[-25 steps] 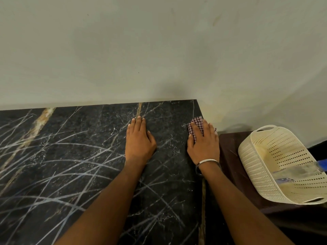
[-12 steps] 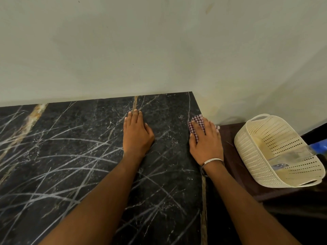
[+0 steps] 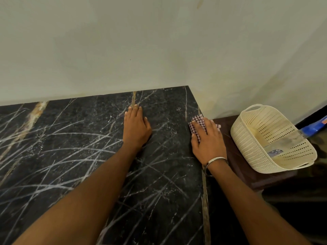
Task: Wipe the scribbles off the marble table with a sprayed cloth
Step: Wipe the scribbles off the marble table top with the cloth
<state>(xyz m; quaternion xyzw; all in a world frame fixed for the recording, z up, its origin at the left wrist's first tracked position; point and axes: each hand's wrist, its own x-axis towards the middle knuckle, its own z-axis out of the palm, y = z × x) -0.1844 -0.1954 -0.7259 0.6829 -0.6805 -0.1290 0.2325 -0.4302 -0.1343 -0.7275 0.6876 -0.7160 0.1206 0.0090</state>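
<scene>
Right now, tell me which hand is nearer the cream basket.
Right. The right hand presses the checked cloth at the marble table's right edge, just left of the cream basket. The left hand lies flat farther left on the table.

Single head-worn wide-angle view, looking forward and steeply down from above the marble table [image 3: 70, 156]. Faces the pale wall [image 3: 159, 41], filling the frame from 10 to 2 o'clock. Close in: both forearms enter from 6 o'clock, left hand [image 3: 136, 126] near centre, right hand [image 3: 208, 140] toward 3 o'clock at the table's right edge. Cream basket [image 3: 247, 147] at 3 o'clock, lower and beside the table. Straight edges bowed by the lens.
</scene>
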